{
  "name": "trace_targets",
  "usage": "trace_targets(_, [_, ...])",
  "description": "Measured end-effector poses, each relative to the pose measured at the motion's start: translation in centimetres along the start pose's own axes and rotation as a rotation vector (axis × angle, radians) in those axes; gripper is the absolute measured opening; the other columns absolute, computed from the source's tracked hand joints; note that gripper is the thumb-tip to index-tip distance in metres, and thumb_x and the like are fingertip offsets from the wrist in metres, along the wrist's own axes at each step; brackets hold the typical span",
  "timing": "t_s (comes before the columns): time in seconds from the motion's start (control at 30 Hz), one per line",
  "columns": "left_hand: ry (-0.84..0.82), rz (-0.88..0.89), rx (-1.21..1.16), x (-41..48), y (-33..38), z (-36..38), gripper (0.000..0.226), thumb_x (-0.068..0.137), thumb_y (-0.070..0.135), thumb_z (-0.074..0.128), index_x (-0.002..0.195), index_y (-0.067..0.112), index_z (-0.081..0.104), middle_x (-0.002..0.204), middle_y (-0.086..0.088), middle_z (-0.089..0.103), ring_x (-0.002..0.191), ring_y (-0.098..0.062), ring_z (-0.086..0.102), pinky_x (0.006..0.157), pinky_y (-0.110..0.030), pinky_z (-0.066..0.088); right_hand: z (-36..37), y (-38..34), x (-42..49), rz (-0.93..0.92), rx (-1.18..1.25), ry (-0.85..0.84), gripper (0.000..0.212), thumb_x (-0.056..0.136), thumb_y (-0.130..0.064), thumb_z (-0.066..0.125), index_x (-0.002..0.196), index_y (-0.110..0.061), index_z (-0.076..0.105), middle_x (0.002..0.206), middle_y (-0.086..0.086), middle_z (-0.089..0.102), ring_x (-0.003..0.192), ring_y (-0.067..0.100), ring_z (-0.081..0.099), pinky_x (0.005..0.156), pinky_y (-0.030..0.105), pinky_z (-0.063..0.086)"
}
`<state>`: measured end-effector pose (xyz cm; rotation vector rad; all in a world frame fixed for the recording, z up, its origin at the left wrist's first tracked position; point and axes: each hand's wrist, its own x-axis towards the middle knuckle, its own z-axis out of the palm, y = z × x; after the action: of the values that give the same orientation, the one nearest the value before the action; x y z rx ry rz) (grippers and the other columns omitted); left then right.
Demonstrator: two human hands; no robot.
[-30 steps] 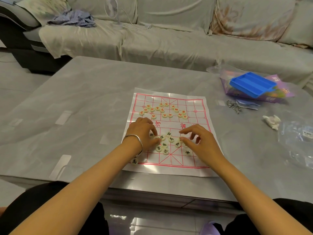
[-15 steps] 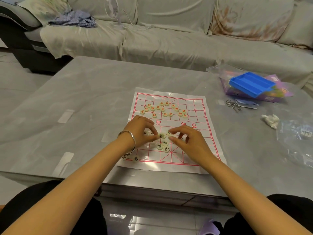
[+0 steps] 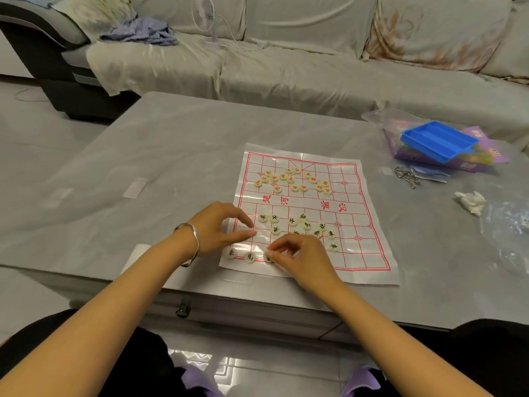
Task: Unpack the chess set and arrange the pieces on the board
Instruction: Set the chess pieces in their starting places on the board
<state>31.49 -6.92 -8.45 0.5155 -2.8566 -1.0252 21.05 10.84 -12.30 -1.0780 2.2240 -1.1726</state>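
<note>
1. My left hand (image 3: 217, 229), just left of centre frame: thumb and forefinger reach rightward, a gap between them.
2. My right hand (image 3: 300, 257), centre frame: fingers curled, fingertips pinching a piece (image 3: 268, 258).

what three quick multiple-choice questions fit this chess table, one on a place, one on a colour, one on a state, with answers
1. Where is the blue tray, relative to the board?
A) left of it
B) on the purple box right of it
C) lying on it

2. What colour are the marks on the far pieces?
A) red
B) black
C) green

3. What is the right hand doing?
A) resting open and flat
B) curled in an empty fist
C) pinching a piece at the board's near edge

Answers:
1 B, the tray sits on the box beyond the board's right side.
2 A, those discs carry red characters.
3 C, thumb and fingertips close on a disc in the nearest row.
</note>
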Motion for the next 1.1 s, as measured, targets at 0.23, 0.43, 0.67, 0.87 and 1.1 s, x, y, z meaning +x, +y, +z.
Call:
trace_targets(0.23, [-0.161,0.010,0.131,-1.3,-2.0,1.5,0.038,0.074,0.045,0.070,0.110,0.034,0.061,0.126,0.010,0.054,0.120,-0.012,0.045,0.102,-0.030,0.042,0.3,0.8,-0.4,-0.043,-0.232,0.011,0.023,0.082,-0.039,0.067,0.103,-0.031,0.066,0.088,-0.015,0.060,0.069,-0.003,0.046,0.063,0.010,0.033])
trace_targets(0.43, [-0.109,0.033,0.121,-1.3,-2.6,2.1,0.034,0.075,0.045,0.069,0.107,0.035,0.062,0.124,0.011,0.053,0.117,-0.009,0.044,0.098,-0.024,0.039,-0.3,1.1,-0.4,-0.061,-0.237,-0.045,0.022,0.081,-0.034,0.070,0.102,-0.029,0.069,0.088,-0.015,0.057,0.069,-0.001,0.046,0.065,0.013,0.036])
trace_targets(0.67, [-0.090,0.054,0.165,-1.0,-2.8,2.4,0.029,0.077,0.046,0.067,0.104,0.035,0.064,0.120,0.011,0.053,0.113,-0.009,0.044,0.093,-0.019,0.037,-0.3,1.0,-0.3,-0.056,-0.245,-0.089,0.021,0.081,-0.034,0.069,0.102,-0.030,0.069,0.090,-0.016,0.056,0.072,-0.001,0.047,0.065,0.011,0.036])
trace_targets(0.87, [-0.094,0.051,0.185,-0.8,-2.8,2.5,0.030,0.077,0.046,0.067,0.105,0.034,0.064,0.121,0.010,0.052,0.114,-0.009,0.043,0.093,-0.020,0.037,-0.3,1.1,-0.3,-0.059,-0.218,-0.095,0.021,0.081,-0.034,0.069,0.102,-0.033,0.067,0.089,-0.017,0.056,0.071,0.000,0.047,0.065,0.012,0.038])
trace_targets(1.1, [-0.080,0.015,0.076,-0.1,-2.5,1.9,0.032,0.077,0.049,0.065,0.104,0.033,0.063,0.121,0.009,0.056,0.114,-0.011,0.049,0.094,-0.025,0.043,-2.7,0.5,2.0,-0.059,-0.135,0.056,0.017,0.081,-0.031,0.070,0.097,-0.033,0.065,0.090,-0.009,0.061,0.068,0.005,0.048,0.063,0.014,0.041])
